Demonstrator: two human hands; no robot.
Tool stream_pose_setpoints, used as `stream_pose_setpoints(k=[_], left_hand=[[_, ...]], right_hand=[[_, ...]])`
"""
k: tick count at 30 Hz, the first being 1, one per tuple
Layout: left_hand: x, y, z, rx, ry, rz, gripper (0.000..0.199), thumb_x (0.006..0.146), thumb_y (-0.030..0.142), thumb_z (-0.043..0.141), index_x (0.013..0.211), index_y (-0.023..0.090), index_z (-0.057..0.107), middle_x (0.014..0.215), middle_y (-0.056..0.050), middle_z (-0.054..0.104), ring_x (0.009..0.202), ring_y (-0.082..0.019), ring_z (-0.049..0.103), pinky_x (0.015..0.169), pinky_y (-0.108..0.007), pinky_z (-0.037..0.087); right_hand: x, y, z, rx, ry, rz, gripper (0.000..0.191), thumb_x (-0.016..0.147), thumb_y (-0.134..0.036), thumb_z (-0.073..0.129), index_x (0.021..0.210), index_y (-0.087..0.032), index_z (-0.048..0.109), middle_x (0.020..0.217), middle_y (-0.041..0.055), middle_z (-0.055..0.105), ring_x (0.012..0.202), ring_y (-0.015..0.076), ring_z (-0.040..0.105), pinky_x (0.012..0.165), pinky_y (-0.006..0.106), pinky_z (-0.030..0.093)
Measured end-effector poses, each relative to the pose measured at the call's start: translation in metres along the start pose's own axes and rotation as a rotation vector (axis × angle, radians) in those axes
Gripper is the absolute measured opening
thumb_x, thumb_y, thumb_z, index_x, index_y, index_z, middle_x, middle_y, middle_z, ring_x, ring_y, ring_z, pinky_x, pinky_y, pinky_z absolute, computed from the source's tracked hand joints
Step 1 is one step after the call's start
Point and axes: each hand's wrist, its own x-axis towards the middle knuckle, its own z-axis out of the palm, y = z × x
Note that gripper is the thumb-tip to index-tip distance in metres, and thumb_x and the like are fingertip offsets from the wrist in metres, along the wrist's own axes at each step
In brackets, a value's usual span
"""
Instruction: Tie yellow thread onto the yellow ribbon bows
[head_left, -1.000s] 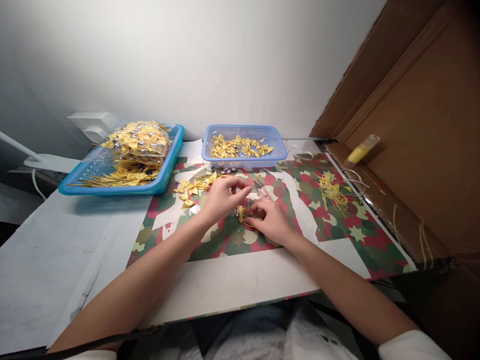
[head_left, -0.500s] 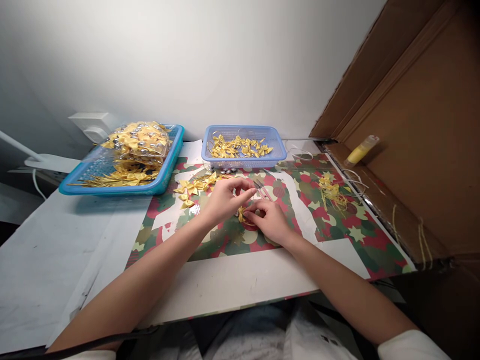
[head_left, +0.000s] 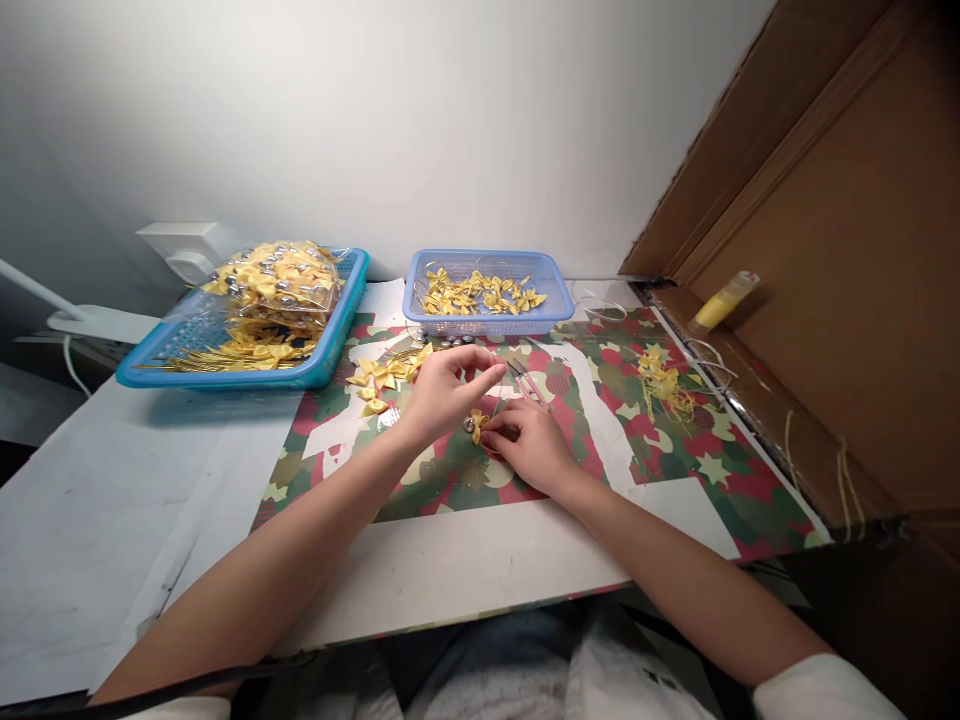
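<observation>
1. A person's bare hands meet over a patterned mat on a white desk, the right hand pinching a small yellow bow between thumb and forefinger, close above the mat.
2. A silver bead sits against the bow at its nine o'clock side.
3. The left hand, raised just beyond the bow, brings thumb and forefinger together; anything between them is too fine to make out.
4. Pink-handled snips lie on the mat at one o'clock from the bow, near the right hand's fingers.
5. Loose yellow bows spread at ten o'clock, partly hidden by the left hand.
6. At twelve o'clock, a small blue basket holds more bows; at ten, farther out, a larger blue basket bears a bulging clear bag.
7. Tangled yellow threads lie toward three o'clock, a yellow tube at two.
</observation>
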Motion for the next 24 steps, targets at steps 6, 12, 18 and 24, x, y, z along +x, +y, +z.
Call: stream_pose_setpoints(k=[6, 12, 18, 24], left_hand=[[0.0, 0.001, 0.0, -0.028, 0.018, -0.013, 0.023, 0.079, 0.039, 0.064, 0.073, 0.016, 0.066, 0.069, -0.003, 0.066, 0.059, -0.011, 0.052, 0.054, -0.023, 0.042], [0.001, -0.004, -0.006, -0.046, 0.021, -0.052, 0.024, 0.078, 0.041, 0.065, 0.074, 0.017, 0.067, 0.068, -0.002, 0.066, 0.056, -0.01, 0.052, 0.049, -0.022, 0.041], [0.002, -0.007, -0.014, -0.051, 0.031, -0.041, 0.027, 0.078, 0.042, 0.065, 0.072, 0.015, 0.066, 0.069, -0.004, 0.066, 0.057, -0.011, 0.053, 0.049, -0.022, 0.041], [0.001, -0.003, -0.01, -0.09, 0.006, -0.049, 0.024, 0.078, 0.041, 0.065, 0.075, 0.017, 0.067, 0.069, -0.003, 0.066, 0.057, -0.011, 0.055, 0.049, -0.022, 0.043]], right_hand=[[0.0, -0.001, 0.002, -0.042, 0.027, 0.008, 0.009, 0.075, -0.017, 0.068, 0.067, -0.021, 0.071, 0.072, 0.0014, 0.064, 0.081, 0.0181, 0.056, 0.067, 0.03, 0.042], [0.0, 0.0, -0.001, -0.029, 0.025, 0.006, 0.007, 0.071, -0.023, 0.071, 0.069, -0.02, 0.066, 0.067, -0.0002, 0.06, 0.072, 0.0164, 0.053, 0.062, 0.028, 0.04], [0.0, 0.002, -0.001, -0.009, 0.031, -0.014, 0.007, 0.074, -0.023, 0.069, 0.069, -0.02, 0.064, 0.065, -0.001, 0.059, 0.071, 0.0161, 0.054, 0.065, 0.029, 0.042], [0.002, 0.0, -0.001, 0.024, 0.054, -0.013, 0.014, 0.083, -0.021, 0.061, 0.07, -0.02, 0.067, 0.072, 0.0019, 0.065, 0.076, 0.0169, 0.057, 0.07, 0.031, 0.043]])
